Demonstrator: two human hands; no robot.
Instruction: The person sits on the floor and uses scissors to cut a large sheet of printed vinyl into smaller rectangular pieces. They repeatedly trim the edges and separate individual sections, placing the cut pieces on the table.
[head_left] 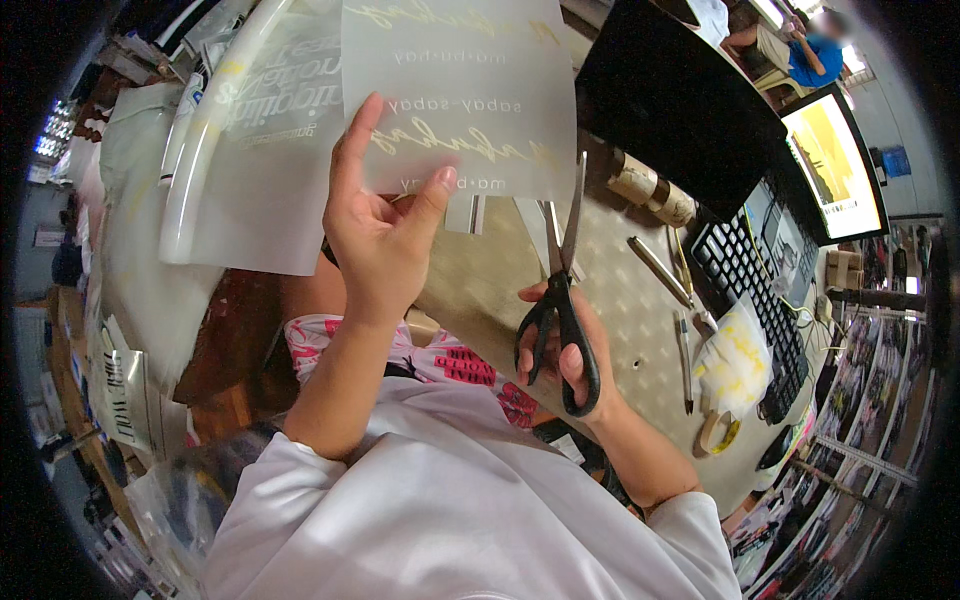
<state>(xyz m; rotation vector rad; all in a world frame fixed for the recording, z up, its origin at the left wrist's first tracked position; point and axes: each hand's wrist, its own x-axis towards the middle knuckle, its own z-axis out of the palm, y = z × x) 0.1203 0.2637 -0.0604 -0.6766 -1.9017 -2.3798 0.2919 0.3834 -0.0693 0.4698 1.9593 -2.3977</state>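
A translucent film sheet [460, 80] with gold script and white mirrored lettering is held up by its lower edge in my left hand [380, 235]. The thumb and index finger show on its near face; the other fingers are partly hidden. My right hand [592, 345] grips black-handled scissors [571, 335], fingers through the loops. Their blades point up and stand slightly apart, close to the sheet's lower right corner. Whether a blade touches the sheet, I cannot tell.
To the left, a roll of translucent film [190, 200] hangs partly unrolled. On the table [640, 320] at right lie a pen [686, 365], a tape roll [718, 432] and crumpled film [735, 360]. Beyond are a keyboard [750, 290], a dark screen [680, 100], a lit monitor [835, 165] and a seated person [815, 60].
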